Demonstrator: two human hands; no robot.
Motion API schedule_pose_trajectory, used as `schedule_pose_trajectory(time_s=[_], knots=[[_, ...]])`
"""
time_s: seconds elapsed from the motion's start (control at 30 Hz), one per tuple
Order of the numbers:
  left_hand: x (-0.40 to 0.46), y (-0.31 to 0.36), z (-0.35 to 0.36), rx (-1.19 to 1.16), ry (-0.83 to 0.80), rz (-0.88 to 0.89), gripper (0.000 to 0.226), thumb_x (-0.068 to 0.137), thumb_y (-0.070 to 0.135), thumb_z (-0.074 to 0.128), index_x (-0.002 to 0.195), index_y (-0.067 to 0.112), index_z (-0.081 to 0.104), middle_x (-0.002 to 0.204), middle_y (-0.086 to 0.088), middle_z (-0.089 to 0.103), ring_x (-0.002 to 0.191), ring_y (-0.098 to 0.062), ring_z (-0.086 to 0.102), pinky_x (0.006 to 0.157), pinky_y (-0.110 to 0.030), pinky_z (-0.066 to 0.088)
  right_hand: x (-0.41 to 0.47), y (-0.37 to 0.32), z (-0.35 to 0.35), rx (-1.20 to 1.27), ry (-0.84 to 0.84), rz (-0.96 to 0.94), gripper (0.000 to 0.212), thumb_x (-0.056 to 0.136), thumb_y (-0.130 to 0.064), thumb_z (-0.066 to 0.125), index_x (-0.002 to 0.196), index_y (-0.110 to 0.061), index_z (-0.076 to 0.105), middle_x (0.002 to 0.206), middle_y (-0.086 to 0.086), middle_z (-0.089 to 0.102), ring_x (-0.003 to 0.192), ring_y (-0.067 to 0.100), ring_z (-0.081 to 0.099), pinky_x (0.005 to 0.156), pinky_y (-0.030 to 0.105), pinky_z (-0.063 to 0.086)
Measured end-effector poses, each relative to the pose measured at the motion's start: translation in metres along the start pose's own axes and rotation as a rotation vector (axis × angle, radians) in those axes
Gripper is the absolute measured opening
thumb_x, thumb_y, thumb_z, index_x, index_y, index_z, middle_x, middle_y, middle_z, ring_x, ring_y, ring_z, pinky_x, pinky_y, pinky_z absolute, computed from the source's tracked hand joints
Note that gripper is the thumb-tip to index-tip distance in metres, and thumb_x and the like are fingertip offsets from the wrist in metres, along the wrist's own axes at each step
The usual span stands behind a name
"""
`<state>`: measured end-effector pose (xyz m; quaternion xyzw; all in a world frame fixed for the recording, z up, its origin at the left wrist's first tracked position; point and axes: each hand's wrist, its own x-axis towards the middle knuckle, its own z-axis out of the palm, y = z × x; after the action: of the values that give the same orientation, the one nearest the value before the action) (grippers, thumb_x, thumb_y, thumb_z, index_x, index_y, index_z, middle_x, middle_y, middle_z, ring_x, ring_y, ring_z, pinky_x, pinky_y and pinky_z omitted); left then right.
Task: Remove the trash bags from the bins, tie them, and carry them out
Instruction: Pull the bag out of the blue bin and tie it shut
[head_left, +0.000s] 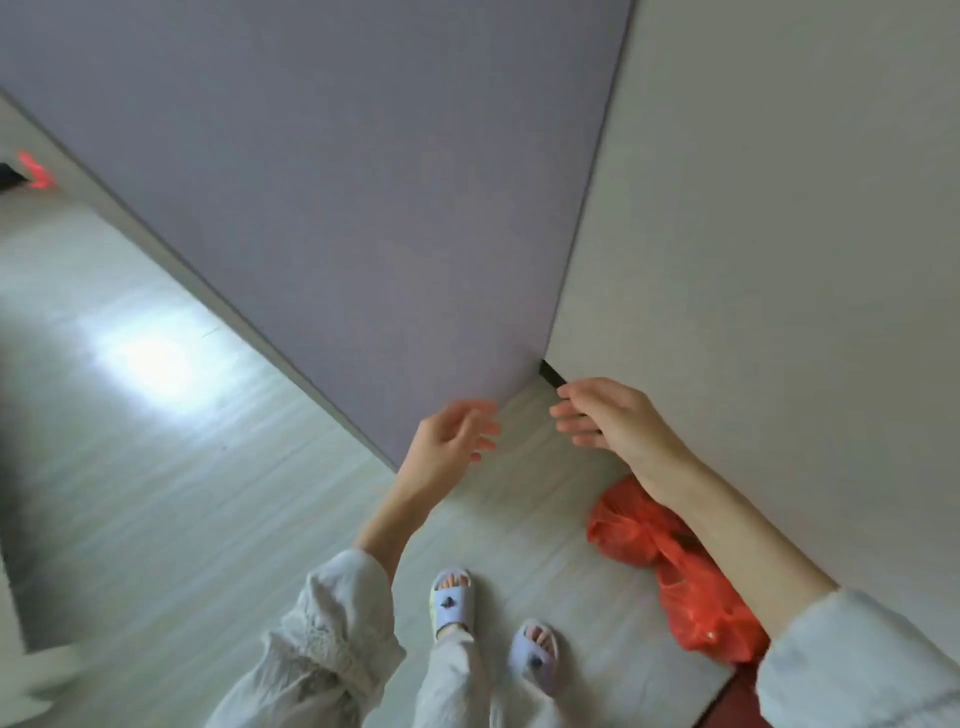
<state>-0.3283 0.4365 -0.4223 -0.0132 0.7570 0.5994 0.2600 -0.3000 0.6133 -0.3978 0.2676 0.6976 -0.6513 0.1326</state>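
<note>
A red trash bag (680, 566) lies on the pale floor at the foot of a white wall, partly hidden under my right forearm. My left hand (449, 441) hovers with relaxed fingers in front of the lower corner of a lilac door panel (337, 208). My right hand (605, 415) is out with loose fingers by a dark gap at the base of the white wall (779, 260). Neither hand holds anything. No bin is in view.
My two feet in light slippers (452, 603) stand on the pale wooden floor (156, 415). A small red and black object (31, 171) lies far off at the upper left. A dark red strip of floor (737, 696) shows at the bottom right.
</note>
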Motion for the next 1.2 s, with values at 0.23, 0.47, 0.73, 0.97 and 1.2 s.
schedule_pose_trajectory(time_s=[0.23, 0.47, 0.73, 0.97, 1.2], knots=[[-0.086, 0.029, -0.168, -0.022, 0.282, 0.147, 0.025, 0.097, 0.013, 0.037, 0.108, 0.01, 0.059, 0.083, 0.001, 0.064, 0.069, -0.004, 0.063, 0.065, -0.014, 0.048, -0.057, -0.091, 0.171, -0.255, -0.312, -0.235, 0.019, 0.097, -0.019, 0.041, 0.098, -0.012, 0.059, 0.085, -0.001, 0.065, 0.081, 0.016, 0.061, 0.074, 0.024, 0.047], [-0.198, -0.002, -0.384, -0.073, 0.598, 0.179, 0.024, 0.096, 0.016, 0.039, 0.095, 0.026, 0.06, 0.089, -0.001, 0.067, 0.08, -0.018, 0.065, 0.073, -0.026, 0.05, -0.102, -0.152, 0.376, -0.277, -0.544, -0.357, 0.022, 0.097, -0.021, 0.041, 0.097, -0.014, 0.062, 0.094, 0.005, 0.069, 0.087, 0.018, 0.066, 0.083, 0.032, 0.053], [-0.244, -0.014, -0.548, -0.183, 0.797, 0.265, 0.026, 0.097, 0.016, 0.038, 0.091, 0.028, 0.06, 0.088, -0.001, 0.068, 0.078, -0.017, 0.066, 0.075, -0.028, 0.051, -0.104, -0.192, 0.542, -0.343, -0.673, -0.37, 0.023, 0.098, -0.021, 0.04, 0.104, -0.011, 0.06, 0.096, 0.005, 0.068, 0.084, 0.018, 0.066, 0.082, 0.03, 0.053], [-0.186, -0.049, -0.641, -0.296, 0.81, 0.171, 0.025, 0.097, 0.017, 0.038, 0.094, 0.026, 0.061, 0.091, -0.004, 0.069, 0.082, -0.02, 0.067, 0.079, -0.032, 0.052, -0.034, -0.227, 0.645, -0.356, -0.675, -0.381, 0.023, 0.098, -0.021, 0.04, 0.099, -0.014, 0.061, 0.094, 0.005, 0.069, 0.084, 0.019, 0.067, 0.079, 0.03, 0.054], [-0.081, -0.02, -0.794, -0.27, 0.889, 0.155, 0.025, 0.098, 0.016, 0.037, 0.103, 0.017, 0.061, 0.091, -0.004, 0.068, 0.081, -0.019, 0.065, 0.077, -0.029, 0.051, 0.091, -0.317, 0.76, -0.32, -0.653, -0.427, 0.024, 0.098, -0.021, 0.039, 0.097, -0.014, 0.062, 0.094, 0.006, 0.07, 0.087, 0.02, 0.068, 0.079, 0.03, 0.055]])
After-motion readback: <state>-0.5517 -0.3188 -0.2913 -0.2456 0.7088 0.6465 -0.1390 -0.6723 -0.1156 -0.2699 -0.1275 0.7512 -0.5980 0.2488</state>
